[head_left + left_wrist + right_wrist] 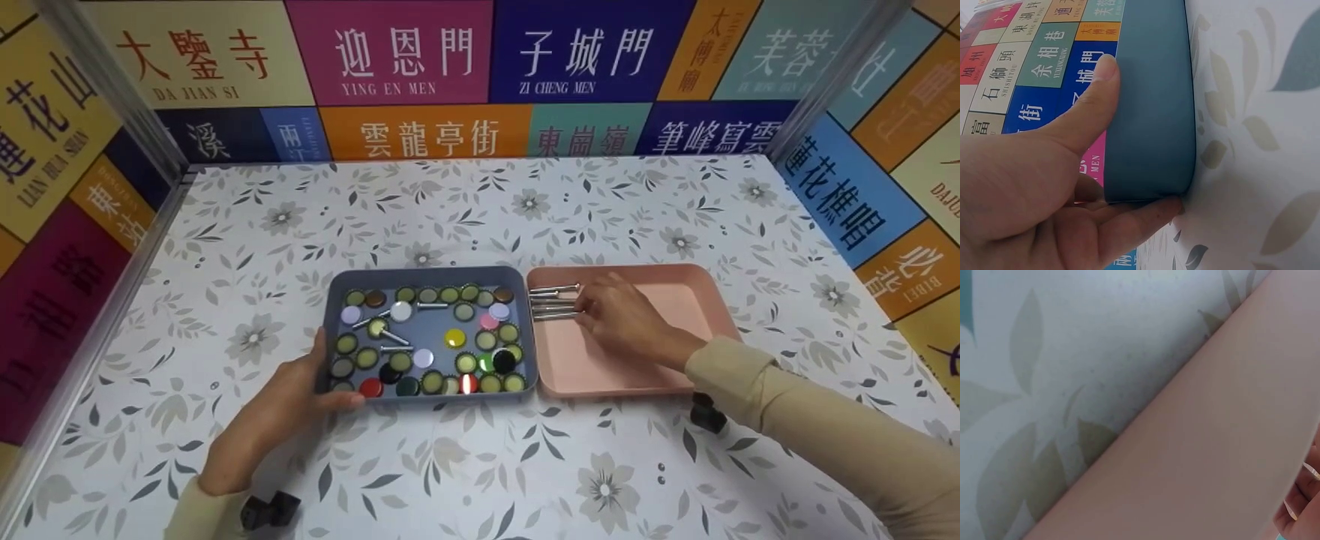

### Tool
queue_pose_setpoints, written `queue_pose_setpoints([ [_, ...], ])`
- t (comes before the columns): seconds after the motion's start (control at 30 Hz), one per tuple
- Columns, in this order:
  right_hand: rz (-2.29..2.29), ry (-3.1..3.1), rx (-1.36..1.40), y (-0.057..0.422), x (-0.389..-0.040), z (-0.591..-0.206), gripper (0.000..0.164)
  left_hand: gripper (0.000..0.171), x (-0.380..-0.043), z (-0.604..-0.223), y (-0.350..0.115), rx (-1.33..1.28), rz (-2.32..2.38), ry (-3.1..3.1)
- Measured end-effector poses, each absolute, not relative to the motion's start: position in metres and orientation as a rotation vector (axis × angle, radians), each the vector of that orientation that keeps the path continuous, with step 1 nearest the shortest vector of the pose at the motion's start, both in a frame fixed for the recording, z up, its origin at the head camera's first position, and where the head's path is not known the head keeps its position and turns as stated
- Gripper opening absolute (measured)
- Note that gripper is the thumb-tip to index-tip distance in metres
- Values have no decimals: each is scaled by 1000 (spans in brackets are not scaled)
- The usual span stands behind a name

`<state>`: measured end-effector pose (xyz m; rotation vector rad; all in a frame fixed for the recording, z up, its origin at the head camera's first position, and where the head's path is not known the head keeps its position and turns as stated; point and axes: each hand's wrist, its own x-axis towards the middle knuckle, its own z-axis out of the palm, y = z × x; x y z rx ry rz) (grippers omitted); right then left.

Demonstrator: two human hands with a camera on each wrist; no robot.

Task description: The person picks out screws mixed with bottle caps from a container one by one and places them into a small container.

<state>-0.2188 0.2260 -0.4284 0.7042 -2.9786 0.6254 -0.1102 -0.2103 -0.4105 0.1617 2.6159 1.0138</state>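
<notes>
My left hand (289, 390) grips the front left corner of a blue-grey tray (442, 274), thumb along the front wall and fingers at the left side. In the left wrist view, that hand (1044, 185) holds the tray's outer wall (1151, 101). Many bottle caps (454, 338) lie in this tray with several loose silver screws (396, 348). Inside the adjoining pink tray (679, 300), my right hand (619, 315) has curled fingers pinching at the right ends of a row of screws (553, 307). Its fingertips are partly hidden. The right wrist view shows mainly the pink tray's outer wall (1196, 439).
Both trays stand side by side on a floral-patterned tabletop (420, 202). Panels with Chinese lettering (405, 52) close off the back and both sides. A small black object (707, 412) sits at the pink tray's front edge, by the right sleeve (795, 397).
</notes>
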Motion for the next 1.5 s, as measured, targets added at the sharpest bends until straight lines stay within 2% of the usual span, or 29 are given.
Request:
queue_pose_setpoints([
  [0.2, 598, -2979, 673, 221, -219, -423, 10, 123, -111, -411, -211, 142, 1016, 2602],
  [1.5, 684, -2695, 981, 167, -216, -410, 5, 121, -109, -411, -210, 136, 1029, 2619],
])
